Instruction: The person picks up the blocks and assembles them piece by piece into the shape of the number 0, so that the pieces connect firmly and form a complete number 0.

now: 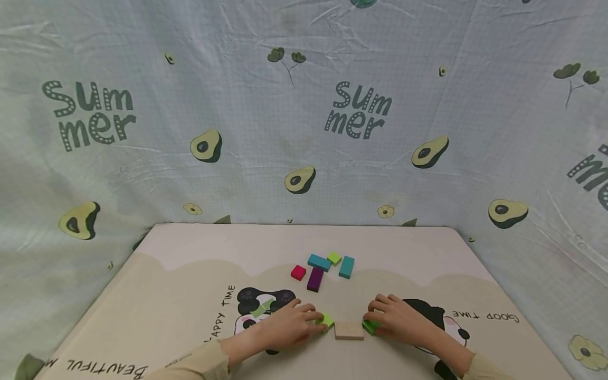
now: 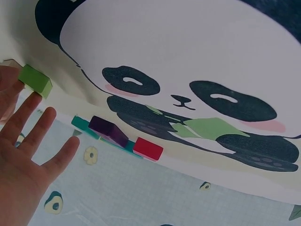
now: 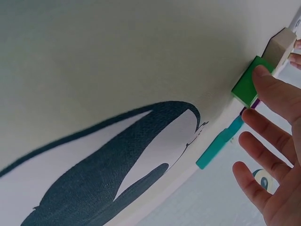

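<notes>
A plain wooden block lies flat near the front of the table, between both hands. My left hand holds a light green block by thumb and finger at the wooden block's left. In the left wrist view, that light green block shows at the fingertips of my left hand, other fingers spread. On the other side, my right hand grips a darker green block. The right wrist view has the thumb of my right hand on this green block, close against the wooden block.
Farther back lie a red block, a purple block, a blue block, a teal block and a small lime block. Panda drawings and lettering cover the tabletop; a printed curtain hangs behind.
</notes>
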Available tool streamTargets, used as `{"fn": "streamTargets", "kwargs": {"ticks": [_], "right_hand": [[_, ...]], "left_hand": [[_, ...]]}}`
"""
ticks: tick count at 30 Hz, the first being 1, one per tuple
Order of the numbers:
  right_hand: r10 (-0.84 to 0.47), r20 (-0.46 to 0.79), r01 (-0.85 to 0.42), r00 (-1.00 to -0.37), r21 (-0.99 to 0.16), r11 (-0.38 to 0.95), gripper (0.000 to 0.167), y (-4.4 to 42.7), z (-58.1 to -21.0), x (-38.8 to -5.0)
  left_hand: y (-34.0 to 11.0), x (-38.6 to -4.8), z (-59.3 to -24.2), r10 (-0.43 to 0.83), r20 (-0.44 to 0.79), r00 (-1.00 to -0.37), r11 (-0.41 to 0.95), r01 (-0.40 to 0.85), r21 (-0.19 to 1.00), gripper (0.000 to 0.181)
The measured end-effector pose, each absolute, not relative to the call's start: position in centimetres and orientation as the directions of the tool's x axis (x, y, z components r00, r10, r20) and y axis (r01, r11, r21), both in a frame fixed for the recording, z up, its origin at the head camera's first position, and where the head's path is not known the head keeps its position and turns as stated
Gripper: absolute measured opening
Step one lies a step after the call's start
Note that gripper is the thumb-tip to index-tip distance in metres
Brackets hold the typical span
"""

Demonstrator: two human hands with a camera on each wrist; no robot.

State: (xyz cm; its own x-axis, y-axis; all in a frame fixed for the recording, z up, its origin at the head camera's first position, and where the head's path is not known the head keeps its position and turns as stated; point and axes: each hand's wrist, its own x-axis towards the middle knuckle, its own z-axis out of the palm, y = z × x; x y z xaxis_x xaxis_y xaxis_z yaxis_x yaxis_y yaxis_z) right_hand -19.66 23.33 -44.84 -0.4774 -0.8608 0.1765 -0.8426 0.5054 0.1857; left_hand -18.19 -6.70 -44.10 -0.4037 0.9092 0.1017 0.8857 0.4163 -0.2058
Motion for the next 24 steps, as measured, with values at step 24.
{"fn": "streamTargets", "kwargs": {"ticks": [24], "right_hand": [[-0.849, 0.261, -0.835, -0.459, 0.199, 0.513, 0.034, 23.99, -44.84, -19.23]], "left_hand": [[-6.69, -18.15, -44.02, 0.909, 0.098, -0.405, 0.417, 0.888, -0.196, 0.037]]}}
